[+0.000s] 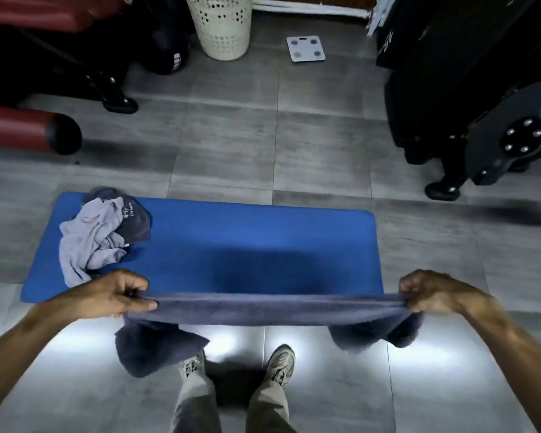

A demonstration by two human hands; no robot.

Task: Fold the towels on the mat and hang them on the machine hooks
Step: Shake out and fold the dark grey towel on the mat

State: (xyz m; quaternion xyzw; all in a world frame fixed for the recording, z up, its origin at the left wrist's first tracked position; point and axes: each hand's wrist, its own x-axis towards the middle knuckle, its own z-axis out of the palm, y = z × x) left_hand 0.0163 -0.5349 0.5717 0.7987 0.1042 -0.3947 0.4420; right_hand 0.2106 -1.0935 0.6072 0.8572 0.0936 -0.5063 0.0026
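A dark blue-grey towel (pixel 272 309) is stretched flat between my two hands above the near edge of the blue mat (pixel 263 239). My left hand (pixel 116 295) pinches its left end and my right hand (pixel 431 292) pinches its right end. Both ends of the towel droop down below my hands. On the mat's far left lies a crumpled heap: a light grey towel (pixel 88 242) and a dark one with white lettering (pixel 136 220) partly under it. A black exercise machine (pixel 469 89) stands at the right; no hooks are visible on it.
A red and black bench (pixel 44 73) stands at the far left. A cream perforated basket (pixel 222 26) and a white bathroom scale (pixel 305 49) sit on the grey tiled floor at the back. My feet in pale shoes (pixel 281 364) stand just in front of the mat.
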